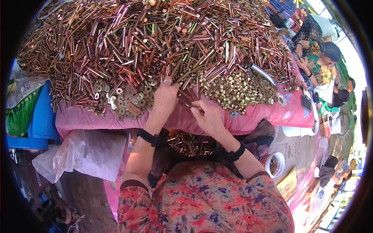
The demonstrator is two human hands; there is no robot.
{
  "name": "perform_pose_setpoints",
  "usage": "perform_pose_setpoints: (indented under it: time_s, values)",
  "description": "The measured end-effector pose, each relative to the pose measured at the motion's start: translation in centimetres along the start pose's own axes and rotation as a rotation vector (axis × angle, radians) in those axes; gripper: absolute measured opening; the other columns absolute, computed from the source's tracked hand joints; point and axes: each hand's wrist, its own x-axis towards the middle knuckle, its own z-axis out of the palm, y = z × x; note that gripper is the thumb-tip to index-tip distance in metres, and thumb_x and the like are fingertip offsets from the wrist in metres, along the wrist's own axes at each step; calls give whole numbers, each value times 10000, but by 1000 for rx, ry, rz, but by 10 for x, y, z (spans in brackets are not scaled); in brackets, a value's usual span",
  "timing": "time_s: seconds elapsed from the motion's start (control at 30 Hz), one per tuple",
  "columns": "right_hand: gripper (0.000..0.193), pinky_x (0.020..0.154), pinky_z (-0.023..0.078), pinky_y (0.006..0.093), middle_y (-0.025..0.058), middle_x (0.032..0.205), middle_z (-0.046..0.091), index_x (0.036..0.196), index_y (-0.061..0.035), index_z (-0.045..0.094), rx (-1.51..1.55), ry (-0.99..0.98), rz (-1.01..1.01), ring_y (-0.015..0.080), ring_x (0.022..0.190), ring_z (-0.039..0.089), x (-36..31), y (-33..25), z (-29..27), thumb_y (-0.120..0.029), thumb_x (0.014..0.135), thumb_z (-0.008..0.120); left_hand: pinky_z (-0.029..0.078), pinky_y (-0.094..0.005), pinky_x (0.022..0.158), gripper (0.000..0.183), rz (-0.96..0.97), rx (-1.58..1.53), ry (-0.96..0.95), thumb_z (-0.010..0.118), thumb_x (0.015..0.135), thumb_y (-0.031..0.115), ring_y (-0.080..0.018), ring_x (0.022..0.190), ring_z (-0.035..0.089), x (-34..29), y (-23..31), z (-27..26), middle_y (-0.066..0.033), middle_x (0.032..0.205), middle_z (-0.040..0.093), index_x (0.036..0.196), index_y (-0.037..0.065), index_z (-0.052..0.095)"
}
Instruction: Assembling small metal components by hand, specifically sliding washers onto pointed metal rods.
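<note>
A large heap of copper-coloured metal tubes (128, 42) covers the pink cloth-covered table in front of me. My left hand (166, 97) is at the heap's near edge, its fingers curled in; a tube end shows just past them, but what they grip is hidden. In my right hand (210, 118), thumb and fingers pinch a dark reddish metal tube (185, 103), pointing toward the left hand. Beside the left hand lies a patch of flat washers (130, 101). Right of my hands spreads a pile of small brassy nuts (229, 91).
A bent silver metal rod (261, 72) rests on the heap's right side. More tubes (190, 143) lie below the table edge, by my lap. Clear plastic sheeting (83, 153) hangs at left, near a blue bin (40, 116). A white bucket (274, 165) and seated people (318, 62) are at right.
</note>
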Motion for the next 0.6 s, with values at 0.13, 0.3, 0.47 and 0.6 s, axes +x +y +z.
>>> perform_pose_setpoints:
  time_s: [0.13,0.3,0.47,0.6]
  values:
    - [165,545,477,339,128,721,642,956,-63,599,44,85,-27,262,621,636,-2,10,-1,-156,824,630,509,-396,643,216,106,94,48,582,689,-32,-318,787,598,1,-3,-9,-129,891,555,877,61,633]
    - [141,578,477,301,110,743,625,948,-43,601,8,82,-15,224,650,623,3,7,-3,-121,832,613,486,-394,579,188,60,-61,381,586,709,-28,-309,684,588,-17,4,-40,-126,824,565,870,60,626]
    - [152,601,479,358,109,750,598,927,-61,591,-39,71,-137,280,704,607,16,-7,21,-128,796,629,462,-231,598,185,-445,-789,371,619,759,-50,-151,636,592,-62,5,-45,-81,755,634,918,43,632]
    - [154,649,479,401,113,778,575,903,-59,582,-346,111,-241,302,765,586,30,-13,34,-110,762,620,475,-206,640,273,-692,-1364,259,648,774,29,-113,714,599,-87,-1,-52,-55,845,649,1034,-34,597]
